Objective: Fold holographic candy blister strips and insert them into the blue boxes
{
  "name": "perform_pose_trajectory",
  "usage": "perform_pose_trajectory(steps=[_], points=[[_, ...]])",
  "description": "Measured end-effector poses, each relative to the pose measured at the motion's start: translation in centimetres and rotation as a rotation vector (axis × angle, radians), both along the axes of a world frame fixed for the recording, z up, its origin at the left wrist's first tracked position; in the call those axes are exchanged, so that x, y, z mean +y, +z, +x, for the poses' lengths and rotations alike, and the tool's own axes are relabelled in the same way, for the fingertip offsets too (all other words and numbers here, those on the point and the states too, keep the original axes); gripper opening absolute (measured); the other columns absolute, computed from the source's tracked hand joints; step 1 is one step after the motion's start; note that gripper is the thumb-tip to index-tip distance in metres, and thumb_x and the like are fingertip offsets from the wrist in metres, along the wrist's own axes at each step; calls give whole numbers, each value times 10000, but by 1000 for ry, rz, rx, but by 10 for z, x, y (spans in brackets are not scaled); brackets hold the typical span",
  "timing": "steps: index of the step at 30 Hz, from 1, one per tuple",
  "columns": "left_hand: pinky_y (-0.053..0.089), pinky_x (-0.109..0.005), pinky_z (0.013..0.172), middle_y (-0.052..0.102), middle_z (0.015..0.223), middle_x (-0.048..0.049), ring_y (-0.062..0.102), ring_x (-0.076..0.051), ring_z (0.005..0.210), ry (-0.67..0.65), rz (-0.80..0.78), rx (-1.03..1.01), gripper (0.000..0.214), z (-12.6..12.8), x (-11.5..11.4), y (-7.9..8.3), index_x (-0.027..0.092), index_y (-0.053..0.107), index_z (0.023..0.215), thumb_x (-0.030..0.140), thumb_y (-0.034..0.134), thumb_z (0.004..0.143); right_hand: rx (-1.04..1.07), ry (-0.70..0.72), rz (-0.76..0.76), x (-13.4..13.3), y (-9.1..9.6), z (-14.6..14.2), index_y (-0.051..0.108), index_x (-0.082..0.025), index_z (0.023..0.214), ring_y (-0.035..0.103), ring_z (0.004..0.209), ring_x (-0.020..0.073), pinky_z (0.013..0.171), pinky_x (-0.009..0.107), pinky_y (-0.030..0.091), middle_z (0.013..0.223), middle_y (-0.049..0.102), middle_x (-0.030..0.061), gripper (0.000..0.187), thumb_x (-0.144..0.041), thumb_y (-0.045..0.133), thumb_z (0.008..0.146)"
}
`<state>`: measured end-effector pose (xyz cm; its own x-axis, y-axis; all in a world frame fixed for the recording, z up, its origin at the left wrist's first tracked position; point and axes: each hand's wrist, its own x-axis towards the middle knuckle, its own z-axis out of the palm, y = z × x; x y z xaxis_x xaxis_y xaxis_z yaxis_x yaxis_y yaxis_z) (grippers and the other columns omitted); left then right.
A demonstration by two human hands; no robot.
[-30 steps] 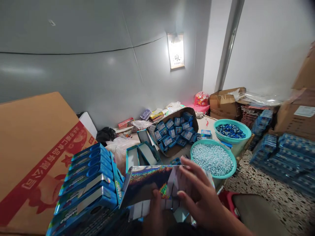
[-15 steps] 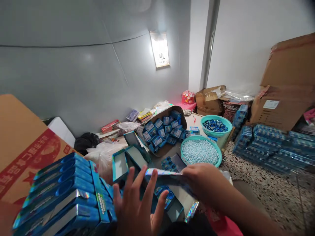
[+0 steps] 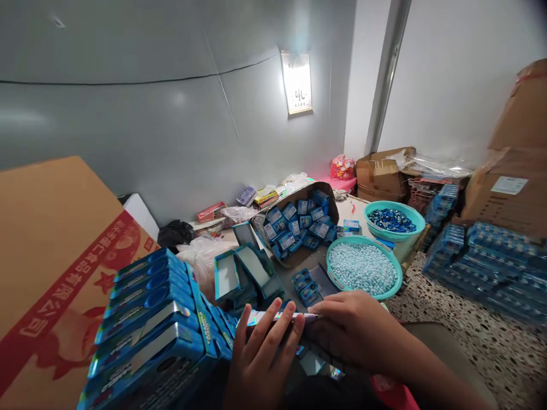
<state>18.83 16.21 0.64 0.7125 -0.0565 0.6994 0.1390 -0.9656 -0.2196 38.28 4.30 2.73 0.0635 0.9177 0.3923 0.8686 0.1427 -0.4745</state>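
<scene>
My right hand (image 3: 352, 324) is closed on the right end of a thin, shiny carton (image 3: 277, 317), which is seen nearly edge-on, its edge silvery and rainbow-tinted. Over its left part lie the fingers of my left hand (image 3: 267, 353), close together, with the thumb out of sight. Both hands hide most of the carton. Just left of them stands a stack of blue printed boxes (image 3: 158, 319) with round cut-outs. Beyond the hands are open blue cartons with pale insides (image 3: 226, 276) and a small blue tray-like pack (image 3: 305, 285).
A large cardboard box (image 3: 64, 216) stands at the left. Ahead, a tilted carton (image 3: 333, 202) holds several small blue boxes. Two turquoise basins hold pale blue pellets (image 3: 363, 267) and dark blue wrapped pieces (image 3: 391, 221). Stacked blue packs (image 3: 499, 262) sit on the floor at right.
The camera view has swung left, shifting the scene rightward. My left hand, earlier spread with its thumb out, now has its fingers closer together over the carton. My right hand keeps its hold.
</scene>
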Motion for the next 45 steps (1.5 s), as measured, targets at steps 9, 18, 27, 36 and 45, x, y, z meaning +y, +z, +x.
perform_pose_trajectory(steps=[9,18,27,36,45], points=[[309,-376,1212,748,1137,-31,597,-188,1242,-8,-85,-194,208,2,-2,3,160,699,1082,125,563,930,87,35,134,11,-14,3,740,-315,1008,747,740,183,628,262,582,915,792,-5,212,-216,583,906],[338,-401,1198,760,1092,27,642,-157,1143,86,-33,-305,260,0,7,-15,221,699,1154,146,646,911,7,124,9,18,3,-5,762,-294,996,714,676,145,616,217,561,824,776,14,277,-218,500,941],[331,-351,1215,774,999,33,615,-144,1193,26,-6,-263,192,-7,8,-26,204,721,1084,153,620,928,16,109,-113,19,2,1,766,-273,915,703,732,164,663,243,511,838,766,25,230,-242,539,932],[274,-401,1247,778,979,21,515,-144,1336,-126,-28,-239,254,-1,3,-7,178,712,941,144,469,1004,42,81,-164,12,6,-2,756,-266,1006,691,750,164,678,252,465,834,759,22,227,-224,545,931],[591,-237,938,754,832,20,737,-106,917,-319,-258,-186,135,-13,-9,27,219,628,944,132,526,960,69,-243,-248,21,-19,1,498,-272,1437,733,901,276,737,351,517,1021,772,73,515,-229,524,924]])
